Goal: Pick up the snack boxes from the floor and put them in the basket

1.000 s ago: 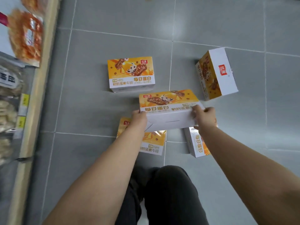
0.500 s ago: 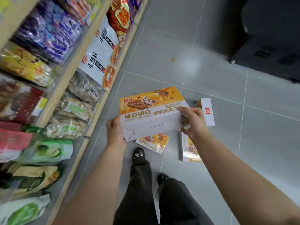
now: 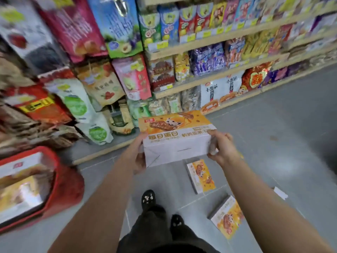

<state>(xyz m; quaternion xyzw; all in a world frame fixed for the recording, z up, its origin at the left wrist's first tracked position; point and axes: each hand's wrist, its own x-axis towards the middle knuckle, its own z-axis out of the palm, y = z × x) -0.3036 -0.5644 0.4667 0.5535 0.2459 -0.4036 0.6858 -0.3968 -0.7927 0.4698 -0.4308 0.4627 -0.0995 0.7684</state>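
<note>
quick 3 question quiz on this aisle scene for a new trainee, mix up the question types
1. True or false: the held snack box is gripped by both the left hand and the right hand.
2. The red basket sits on which side of the person? A) left B) right C) behind the shelves
3. How many full snack boxes clearly lie on the floor?

Key: 1 true. 2 A. 3 two: the nearer floor box and the farther floor box; a white scrap at the right is unclear.

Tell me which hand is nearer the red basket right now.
Left. The left hand grips the held snack box's end on the side toward the red basket; the right hand grips the far end.
</note>
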